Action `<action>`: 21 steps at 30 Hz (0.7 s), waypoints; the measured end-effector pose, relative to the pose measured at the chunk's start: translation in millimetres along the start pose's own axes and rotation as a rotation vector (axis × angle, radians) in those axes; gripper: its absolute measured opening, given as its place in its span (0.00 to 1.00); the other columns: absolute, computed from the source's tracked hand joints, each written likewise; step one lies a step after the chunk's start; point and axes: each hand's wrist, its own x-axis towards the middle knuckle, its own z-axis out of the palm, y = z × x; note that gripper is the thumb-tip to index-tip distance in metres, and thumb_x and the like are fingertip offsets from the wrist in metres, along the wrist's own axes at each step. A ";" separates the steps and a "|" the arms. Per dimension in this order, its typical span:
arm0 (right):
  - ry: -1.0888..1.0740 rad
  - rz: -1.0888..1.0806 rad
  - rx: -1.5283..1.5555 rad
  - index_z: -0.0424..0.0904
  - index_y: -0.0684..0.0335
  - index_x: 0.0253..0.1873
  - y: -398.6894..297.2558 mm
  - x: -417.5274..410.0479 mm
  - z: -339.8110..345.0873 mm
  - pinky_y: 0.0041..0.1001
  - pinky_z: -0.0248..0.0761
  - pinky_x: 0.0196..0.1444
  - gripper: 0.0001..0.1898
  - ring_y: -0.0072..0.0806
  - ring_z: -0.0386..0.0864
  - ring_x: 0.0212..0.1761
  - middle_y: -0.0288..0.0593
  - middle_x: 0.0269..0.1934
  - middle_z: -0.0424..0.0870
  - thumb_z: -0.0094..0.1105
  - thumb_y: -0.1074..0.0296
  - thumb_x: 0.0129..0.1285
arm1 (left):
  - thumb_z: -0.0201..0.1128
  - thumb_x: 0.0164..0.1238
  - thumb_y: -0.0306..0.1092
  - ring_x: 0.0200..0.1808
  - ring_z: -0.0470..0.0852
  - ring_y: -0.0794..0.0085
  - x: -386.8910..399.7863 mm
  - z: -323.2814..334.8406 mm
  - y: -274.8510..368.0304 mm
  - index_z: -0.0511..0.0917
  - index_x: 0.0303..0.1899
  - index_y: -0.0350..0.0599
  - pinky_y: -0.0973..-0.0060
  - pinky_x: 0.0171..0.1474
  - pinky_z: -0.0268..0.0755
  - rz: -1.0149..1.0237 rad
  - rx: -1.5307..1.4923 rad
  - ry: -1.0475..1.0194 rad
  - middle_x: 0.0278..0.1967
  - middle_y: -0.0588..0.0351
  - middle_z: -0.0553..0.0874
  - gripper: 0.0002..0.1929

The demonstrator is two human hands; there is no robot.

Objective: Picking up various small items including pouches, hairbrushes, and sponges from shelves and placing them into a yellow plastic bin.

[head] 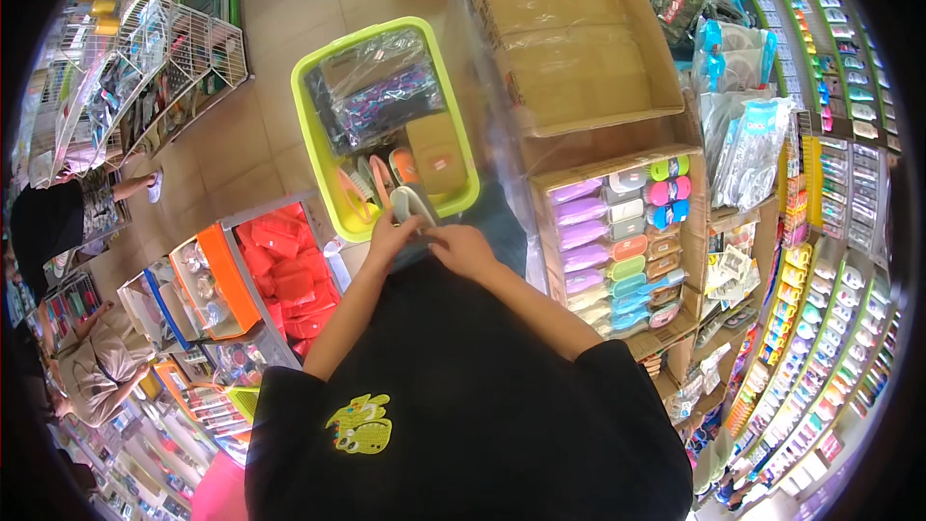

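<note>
Both of my hands meet over the near end of a lime-green plastic basket [463, 152]. My left hand [393, 235] grips a pale grey-white brush-like item [410, 204], whose exact kind I cannot tell. The fingers of my right hand [463, 250] touch its near end. Inside the basket lie several brushes, among them one with pale bristles and an orange rim [354, 192] and an orange and grey one [404, 165]. A brown cardboard box [436, 153] sits beside them. Plastic-wrapped packs, one with a purple and blue pattern [387, 105], fill the far end.
Right of the basket stand an open cardboard carton [579, 65] and a box of colourful packed brushes [626, 231]. Red packets [289, 268] fill a bin at left. Wire baskets [166, 43] stand at upper left. Other people [47, 231] are at the left and top. Stocked shelves [817, 347] line the right.
</note>
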 end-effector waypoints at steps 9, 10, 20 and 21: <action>0.174 0.235 0.084 0.87 0.61 0.48 43.6 -49.7 -41.2 0.36 0.79 0.47 0.12 0.41 0.88 0.41 0.48 0.40 0.89 0.64 0.63 0.64 | 0.69 0.53 0.67 0.43 0.90 0.53 129.2 -57.2 -95.1 0.83 0.50 0.32 0.60 0.46 0.80 -0.072 0.493 0.361 0.41 0.37 0.89 0.40; 0.224 0.294 0.166 0.87 0.62 0.48 56.1 -57.5 -47.1 0.34 0.80 0.46 0.11 0.39 0.88 0.41 0.48 0.40 0.89 0.65 0.64 0.65 | 0.68 0.54 0.68 0.45 0.90 0.51 133.4 -46.3 -83.0 0.84 0.51 0.32 0.58 0.48 0.80 -0.001 0.616 0.376 0.42 0.36 0.89 0.41; 0.741 0.592 0.624 0.87 0.66 0.49 170.6 -108.7 -149.4 0.24 0.78 0.38 0.12 0.23 0.85 0.35 0.42 0.34 0.88 0.66 0.68 0.64 | 0.73 0.57 0.61 0.42 0.89 0.50 189.3 -133.0 -180.1 0.73 0.61 0.27 0.61 0.45 0.80 0.337 0.876 0.544 0.43 0.40 0.87 0.43; 0.817 0.590 0.696 0.86 0.66 0.50 181.7 -110.9 -161.7 0.24 0.78 0.38 0.12 0.24 0.85 0.36 0.42 0.35 0.87 0.65 0.69 0.64 | 0.73 0.57 0.61 0.42 0.89 0.50 193.3 -129.2 -192.5 0.73 0.61 0.27 0.61 0.45 0.80 0.342 0.872 0.529 0.43 0.40 0.87 0.43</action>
